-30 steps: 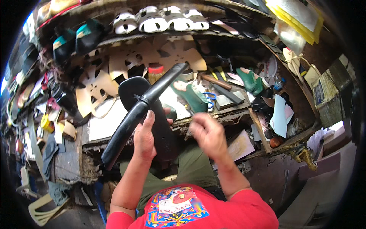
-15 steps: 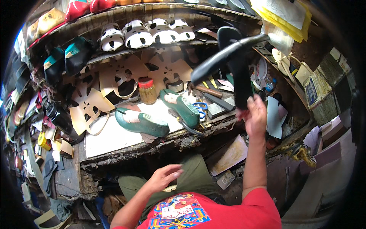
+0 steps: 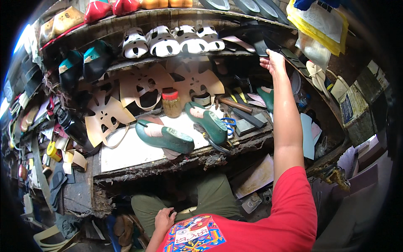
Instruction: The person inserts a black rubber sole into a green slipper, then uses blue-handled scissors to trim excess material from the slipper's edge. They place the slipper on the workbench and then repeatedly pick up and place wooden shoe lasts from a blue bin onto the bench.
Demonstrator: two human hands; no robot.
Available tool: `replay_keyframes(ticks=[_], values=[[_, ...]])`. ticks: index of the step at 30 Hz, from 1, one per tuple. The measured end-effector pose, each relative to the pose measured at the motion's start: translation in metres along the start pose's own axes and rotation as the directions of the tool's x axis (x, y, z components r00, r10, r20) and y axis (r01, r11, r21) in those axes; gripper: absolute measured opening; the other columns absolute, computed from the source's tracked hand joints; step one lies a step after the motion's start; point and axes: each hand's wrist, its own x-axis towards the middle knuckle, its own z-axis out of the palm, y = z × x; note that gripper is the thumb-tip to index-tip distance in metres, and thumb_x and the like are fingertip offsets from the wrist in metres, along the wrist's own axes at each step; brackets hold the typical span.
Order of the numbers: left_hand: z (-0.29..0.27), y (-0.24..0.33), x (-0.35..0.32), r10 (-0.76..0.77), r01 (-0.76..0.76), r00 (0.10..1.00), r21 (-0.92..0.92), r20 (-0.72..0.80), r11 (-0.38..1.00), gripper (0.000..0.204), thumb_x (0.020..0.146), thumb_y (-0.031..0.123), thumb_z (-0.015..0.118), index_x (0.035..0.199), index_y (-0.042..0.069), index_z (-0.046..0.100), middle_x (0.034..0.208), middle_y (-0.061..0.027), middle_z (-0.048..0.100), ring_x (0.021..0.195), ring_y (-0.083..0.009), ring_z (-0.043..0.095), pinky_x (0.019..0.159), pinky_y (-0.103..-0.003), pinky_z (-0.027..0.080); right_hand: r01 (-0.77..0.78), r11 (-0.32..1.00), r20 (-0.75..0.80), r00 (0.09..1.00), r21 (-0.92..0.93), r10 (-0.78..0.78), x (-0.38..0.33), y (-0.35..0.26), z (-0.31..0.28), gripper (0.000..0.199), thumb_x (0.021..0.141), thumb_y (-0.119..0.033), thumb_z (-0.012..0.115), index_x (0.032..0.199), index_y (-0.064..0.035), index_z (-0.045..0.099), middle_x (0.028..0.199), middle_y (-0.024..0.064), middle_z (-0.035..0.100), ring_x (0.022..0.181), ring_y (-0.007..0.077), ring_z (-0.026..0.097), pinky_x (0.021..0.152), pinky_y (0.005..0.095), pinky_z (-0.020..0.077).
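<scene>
My right hand (image 3: 273, 62) reaches up to the right end of the middle shelf, arm stretched out. Its fingers are closed on the near end of a flat black shoe sole (image 3: 260, 45), which lies among other dark pieces there. Down at my lap, my left hand (image 3: 165, 217) rests by my thigh, fingers loosely bent, with nothing visible in it. On the bench in front of me lie two green shoe lasts, one left (image 3: 163, 137) and one right (image 3: 208, 122), with pale patches on top. A red-lidded jar (image 3: 171, 103) stands behind them.
White cut-out shoes (image 3: 163, 41) line the middle shelf. Tan cut-out uppers (image 3: 107, 115) lean at the back of the bench. A hammer (image 3: 236, 105), blue-handled scissors (image 3: 228, 125) and a dark block lie on the right. A yellow plastic bag (image 3: 321, 25) hangs at upper right.
My right hand has carried the black soles from above the bench up and away to the shelf. My left hand has dropped back onto my lap. The view has shifted slightly.
</scene>
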Motion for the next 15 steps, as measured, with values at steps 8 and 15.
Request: replay_keyframes(ticks=[8, 15], values=[[0.0, 0.0, -0.001, -0.035, 0.034, 0.999, -0.055, -0.007, 0.998, 0.034, 0.09, 0.027, 0.076, 0.118, 0.009, 0.076, 0.102, -0.0107, 0.074, 0.1, -0.0329, 0.068, 0.09, -0.045, 0.055, -0.052, 0.978, -0.04, 0.997, 0.201, 0.062, -0.022, -0.002, -0.043, 0.022, 0.099, -0.025, 0.065, 0.101, -0.0028, 0.067, 0.077, 0.0137, 0.07, 0.049, 0.0201, 0.063, 0.054, 0.0432, 0.0622], [0.001, 0.002, 0.009, -0.03, 0.028, 0.998, 0.038, 0.058, 0.999, 0.016, 0.09, 0.027, 0.077, 0.099, 0.015, 0.082, 0.094, -0.0079, 0.073, 0.095, -0.0309, 0.068, 0.085, -0.045, 0.055, 0.1, 0.924, -0.1, 0.993, 0.37, -0.068, -0.045, -0.006, -0.056, 0.025, 0.103, -0.025, 0.061, 0.105, -0.0006, 0.065, 0.083, 0.0176, 0.072, 0.062, 0.0246, 0.071, 0.06, 0.0451, 0.0639]])
